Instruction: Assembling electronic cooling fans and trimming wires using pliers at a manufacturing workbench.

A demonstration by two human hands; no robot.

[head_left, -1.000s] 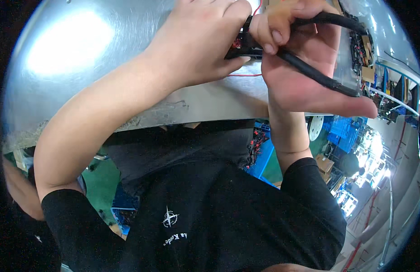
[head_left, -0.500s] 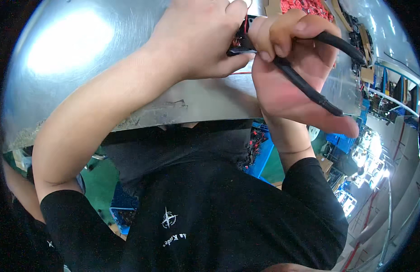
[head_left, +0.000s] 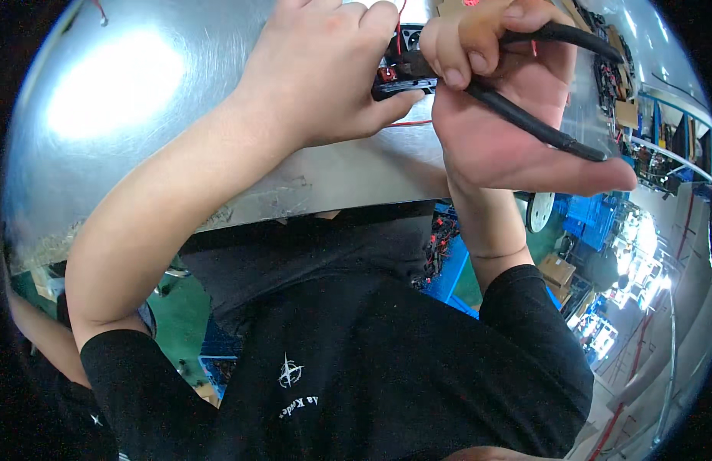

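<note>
My left hand [head_left: 325, 77] is closed around the left side of a small black housing [head_left: 410, 37] with dark, reddish parts inside, its thumb along the near edge. A thin red wire [head_left: 413, 123] runs out beside it across the table. In my right hand [head_left: 498, 142] is a pair of black-handled pliers [head_left: 517, 115]. The fingers wrap one handle, and the thumb lies by the end of the other. The dark jaws reach into the housing; their tips are hard to make out.
Both hands work over a shiny metal table [head_left: 356, 173] with a worn near edge. Blue crates [head_left: 590, 219] and cardboard boxes [head_left: 555, 269] stand to the right. Below the table, a blue bin [head_left: 450, 269] sits near dark and red parts. Another person's arm [head_left: 44, 338] shows at lower left.
My right hand and the plier handles have turned upward and a little to the right. My left hand has shifted slightly left, so more of the black housing shows.
</note>
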